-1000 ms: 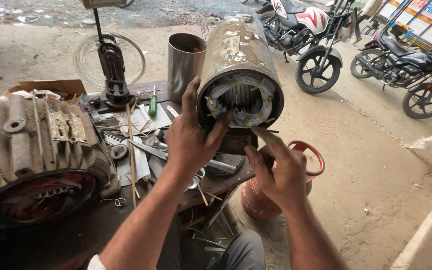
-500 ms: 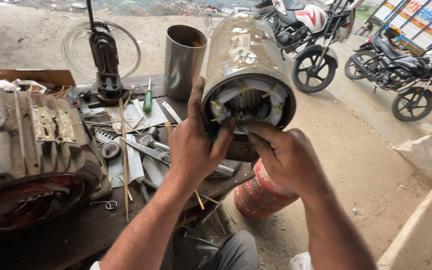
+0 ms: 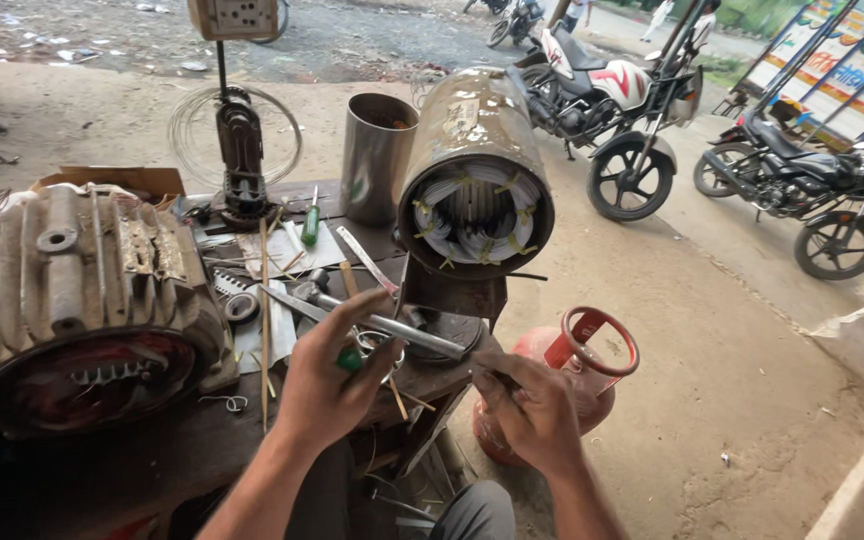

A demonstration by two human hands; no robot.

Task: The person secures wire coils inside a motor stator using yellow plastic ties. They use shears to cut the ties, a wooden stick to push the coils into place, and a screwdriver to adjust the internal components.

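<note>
Hands: left (image 3: 327,375) gripping one green-handled tool (image 3: 352,358), right (image 3: 532,410) pinching one thin stick (image 3: 482,372).

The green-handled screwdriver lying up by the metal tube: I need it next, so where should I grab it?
Take the screwdriver by its green handle, coming from above: it lies flat on the bench with the handle end nearest, clear of the metal tube.

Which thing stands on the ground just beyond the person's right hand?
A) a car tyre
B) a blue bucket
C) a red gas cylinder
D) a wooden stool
C: a red gas cylinder with a ring handle stands on the ground right behind the right hand, beside the workbench.
</note>
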